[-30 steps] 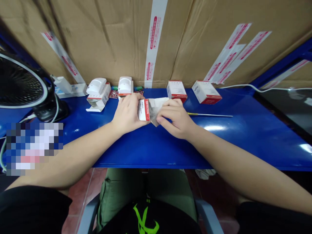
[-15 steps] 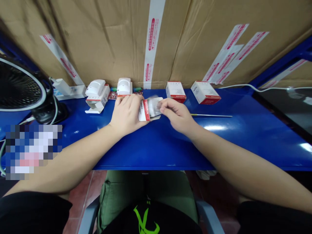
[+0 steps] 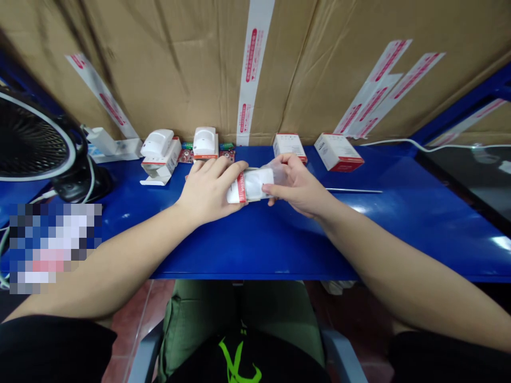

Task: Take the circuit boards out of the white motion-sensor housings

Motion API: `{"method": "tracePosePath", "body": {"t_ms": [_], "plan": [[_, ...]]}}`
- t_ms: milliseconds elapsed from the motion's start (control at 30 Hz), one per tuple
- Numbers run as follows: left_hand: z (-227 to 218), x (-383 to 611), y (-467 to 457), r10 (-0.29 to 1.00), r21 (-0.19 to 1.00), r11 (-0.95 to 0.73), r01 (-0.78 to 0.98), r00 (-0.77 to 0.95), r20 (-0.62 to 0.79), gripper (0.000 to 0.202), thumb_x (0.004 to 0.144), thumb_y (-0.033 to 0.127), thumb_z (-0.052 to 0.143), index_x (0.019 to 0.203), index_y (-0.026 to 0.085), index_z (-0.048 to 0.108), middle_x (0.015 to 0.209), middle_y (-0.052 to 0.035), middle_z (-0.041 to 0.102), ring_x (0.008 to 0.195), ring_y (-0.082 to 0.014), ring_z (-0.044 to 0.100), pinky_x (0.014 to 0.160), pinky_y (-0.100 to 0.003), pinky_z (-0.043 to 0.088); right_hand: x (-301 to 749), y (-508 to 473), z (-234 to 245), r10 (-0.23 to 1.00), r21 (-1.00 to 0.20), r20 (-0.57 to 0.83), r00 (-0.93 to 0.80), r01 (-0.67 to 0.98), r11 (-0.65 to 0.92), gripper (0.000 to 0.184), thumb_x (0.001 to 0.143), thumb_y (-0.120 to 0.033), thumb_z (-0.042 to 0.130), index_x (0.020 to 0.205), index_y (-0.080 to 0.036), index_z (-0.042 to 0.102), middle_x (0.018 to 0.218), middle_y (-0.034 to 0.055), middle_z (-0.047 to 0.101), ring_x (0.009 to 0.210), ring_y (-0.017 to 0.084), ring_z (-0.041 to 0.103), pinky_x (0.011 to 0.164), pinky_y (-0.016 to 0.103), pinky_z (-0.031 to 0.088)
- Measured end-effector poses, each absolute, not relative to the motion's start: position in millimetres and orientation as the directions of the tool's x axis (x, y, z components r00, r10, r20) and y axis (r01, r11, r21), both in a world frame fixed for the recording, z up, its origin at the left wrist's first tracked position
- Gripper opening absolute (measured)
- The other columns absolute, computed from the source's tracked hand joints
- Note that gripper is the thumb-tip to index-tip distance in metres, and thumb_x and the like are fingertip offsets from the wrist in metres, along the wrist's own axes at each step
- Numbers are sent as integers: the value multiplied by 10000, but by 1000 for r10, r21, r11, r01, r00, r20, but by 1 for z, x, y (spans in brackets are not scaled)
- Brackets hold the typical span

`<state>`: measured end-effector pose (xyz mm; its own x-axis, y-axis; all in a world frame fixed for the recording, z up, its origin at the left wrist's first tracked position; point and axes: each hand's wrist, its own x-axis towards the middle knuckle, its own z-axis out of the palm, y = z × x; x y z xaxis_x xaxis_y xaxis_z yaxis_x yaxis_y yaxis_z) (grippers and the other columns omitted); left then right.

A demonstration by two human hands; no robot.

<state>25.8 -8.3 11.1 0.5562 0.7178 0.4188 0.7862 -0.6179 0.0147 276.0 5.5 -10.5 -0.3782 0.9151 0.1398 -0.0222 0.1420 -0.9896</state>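
Two hands hold a red-striped detector box (image 3: pixel 235 191) at 12 o'clock on the blue bench (image 3: pixel 255 247): the left hand (image 3: pixel 209 189) spread over it, the right hand (image 3: pixel 299 183) pinching a plastic-wrapped white piece (image 3: pixel 257 183) at its end.

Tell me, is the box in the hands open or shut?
Open: the white box has a clear plastic bag poking out of its end.

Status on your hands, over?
Left hand gripping red-edged white box. Right hand pinching clear plastic wrap. Thin metal rod lies beyond right hand.
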Motion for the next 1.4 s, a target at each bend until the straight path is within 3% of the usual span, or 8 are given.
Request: {"method": "tracePosePath", "body": {"t_ms": [233,433,633,800,933,1033,1200,1400], "plan": [[19,15,-5,714,77,-664,744,599,362,775,808,564,856,1450,224,586,1398,-143,724,1249,-397,721,1036,-498,571,292,8,-1,889,-999,22,-457,-34,7,727,760,-313,915,1337,-370,476,1070,-27,649,809,172,701,577,289,647],[22,17,-6,736,135,-661,738,604,305,798,784,601,863,1427,219,586,1358,-144,742,1202,-383,748,981,-475,605,293,5,4,842,-993,-76,-534,-33,-110,523,719,-309,977,1070,-266,591,1044,-6,664,859,168,724,635,297,690],[44,-6,-1,832,71,-554,830,553,29,744,741,621,809,1362,257,622,1253,-118,794,1004,-379,789,814,-449,603,295,9,1,867,-998,23,-498,38,49,568,688,-268,964,1053,-265,530,941,-31,655,718,150,661,561,298,613],[57,-34,8,906,-26,-391,920,379,-187,648,612,460,826,1207,243,690,1027,-113,812,852,-386,780,746,-437,578,294,9,-2,856,-963,181,-484,91,255,564,721,-242,915,1109,-280,508,898,-47,664,698,149,653,634,300,553],[62,-40,9,908,-115,-380,918,347,-236,725,586,431,843,1262,209,707,1169,-157,796,1109,-453,756,953,-498,585,289,7,-5,843,-932,296,-450,58,358,526,761,-245,880,1124,-284,502,937,-31,645,746,154,646,660,295,515],[59,-31,7,891,99,-447,889,452,-35,768,690,531,844,1361,194,687,1319,-165,758,1274,-438,695,1090,-532,546,284,5,-8,847,-913,350,-400,55,403,538,767,-272,888,1129,-299,491,1033,-5,632,800,164,630,682,306,522],[29,3,1,823,789,-460,407,528,207,571,941,518,729,1374,157,634,1289,-161,774,1170,-323,757,1022,-476,628,276,1,-14,835,-860,470,-287,63,506,626,767,-354,922,1159,-333,434,1162,27,605,1006,232,661,824,377,598],[6,27,-3,856,983,-127,-131,487,175,479,956,446,825,1328,238,605,1390,-101,739,1289,-300,736,901,-363,712,272,1,-20,833,-867,496,-246,-86,491,690,792,-430,916,1172,-372,343,1265,21,602,1120,242,688,877,400,664]]}}
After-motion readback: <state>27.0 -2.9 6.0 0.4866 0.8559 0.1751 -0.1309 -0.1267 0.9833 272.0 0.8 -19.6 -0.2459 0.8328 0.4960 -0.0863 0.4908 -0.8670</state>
